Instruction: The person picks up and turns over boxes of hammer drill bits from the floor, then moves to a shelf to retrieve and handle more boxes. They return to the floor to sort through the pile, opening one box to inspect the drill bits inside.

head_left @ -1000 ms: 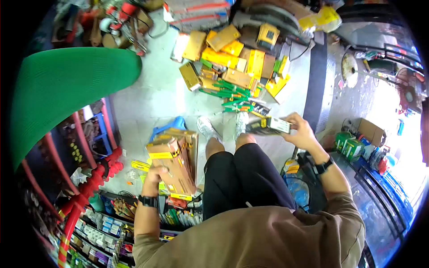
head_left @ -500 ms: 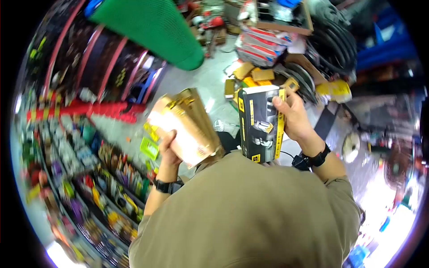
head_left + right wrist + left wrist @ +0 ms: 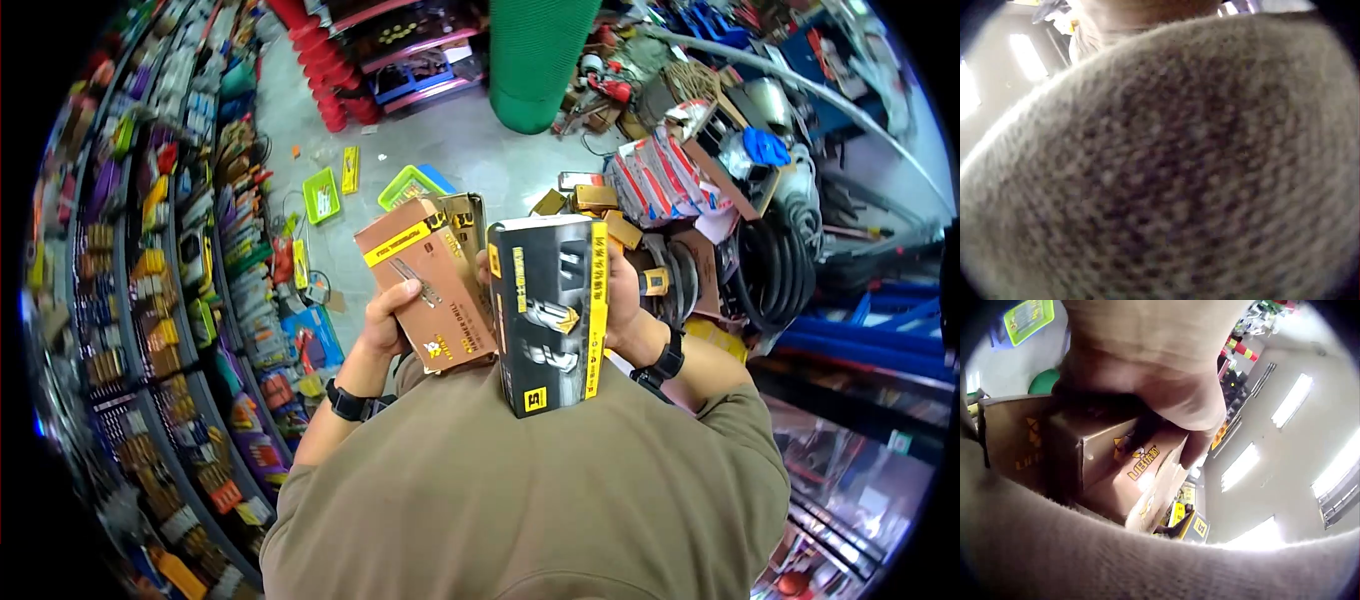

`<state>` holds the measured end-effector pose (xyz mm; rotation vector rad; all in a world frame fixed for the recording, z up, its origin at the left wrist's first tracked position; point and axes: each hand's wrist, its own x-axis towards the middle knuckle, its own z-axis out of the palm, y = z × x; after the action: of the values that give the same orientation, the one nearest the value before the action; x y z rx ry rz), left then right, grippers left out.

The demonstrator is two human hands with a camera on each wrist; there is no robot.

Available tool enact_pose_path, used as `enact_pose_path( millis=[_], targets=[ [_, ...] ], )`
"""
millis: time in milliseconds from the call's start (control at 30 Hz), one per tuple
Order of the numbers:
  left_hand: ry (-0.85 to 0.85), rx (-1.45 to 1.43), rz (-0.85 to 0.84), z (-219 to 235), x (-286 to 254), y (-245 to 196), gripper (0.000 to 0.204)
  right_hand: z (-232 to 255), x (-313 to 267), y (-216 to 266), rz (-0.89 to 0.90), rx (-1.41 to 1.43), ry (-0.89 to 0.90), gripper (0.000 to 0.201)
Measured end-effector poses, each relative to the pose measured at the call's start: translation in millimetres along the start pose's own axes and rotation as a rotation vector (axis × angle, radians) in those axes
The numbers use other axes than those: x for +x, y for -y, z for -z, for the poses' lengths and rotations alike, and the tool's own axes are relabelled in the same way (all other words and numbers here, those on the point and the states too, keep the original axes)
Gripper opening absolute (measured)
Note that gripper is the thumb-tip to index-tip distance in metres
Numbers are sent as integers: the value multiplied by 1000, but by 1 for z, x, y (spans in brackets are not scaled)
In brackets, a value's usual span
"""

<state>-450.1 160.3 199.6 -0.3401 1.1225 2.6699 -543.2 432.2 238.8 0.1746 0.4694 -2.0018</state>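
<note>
My left hand (image 3: pixel 388 312) grips several brown cardboard boxes together, thumb across the front of the one printed HAMMER DRILL (image 3: pixel 432 300). The left wrist view shows the ends of these brown boxes (image 3: pixel 1147 464) bunched beneath the left hand (image 3: pixel 1141 369). In my right hand (image 3: pixel 624 300) is a black box (image 3: pixel 548 320) with yellow side strips and pictured metal bits, held by its right side in front of my chest. Its left edge overlaps the brown boxes in the head view. Sleeve-like fabric (image 3: pixel 1166 162) fills most of the right wrist view.
Shelves of packaged goods (image 3: pixel 170 330) run along the left. A green tray (image 3: pixel 322 195) lies on the floor, with a red spiral (image 3: pixel 320 65) and a green roll (image 3: pixel 540 70) farther off. Sacks (image 3: pixel 660 175), small yellow boxes (image 3: pixel 597 197) and coiled black hose (image 3: pixel 775 280) crowd the right.
The head view has swung round toward the shelves. My right hand has brought the black box up from the right, beside the brown boxes, which my left hand has raised toward my chest.
</note>
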Motion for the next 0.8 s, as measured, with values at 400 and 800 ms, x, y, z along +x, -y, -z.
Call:
enact_pose_path(
  millis=[400,800],
  targets=[
    [-248,-39,-323,129,-143,-33,76,-104,124,-114,-238,-106,296,98],
    [-378,-218,-541,244,-255,-102,63,-126,259,-200,-294,-544,640,71]
  ],
)
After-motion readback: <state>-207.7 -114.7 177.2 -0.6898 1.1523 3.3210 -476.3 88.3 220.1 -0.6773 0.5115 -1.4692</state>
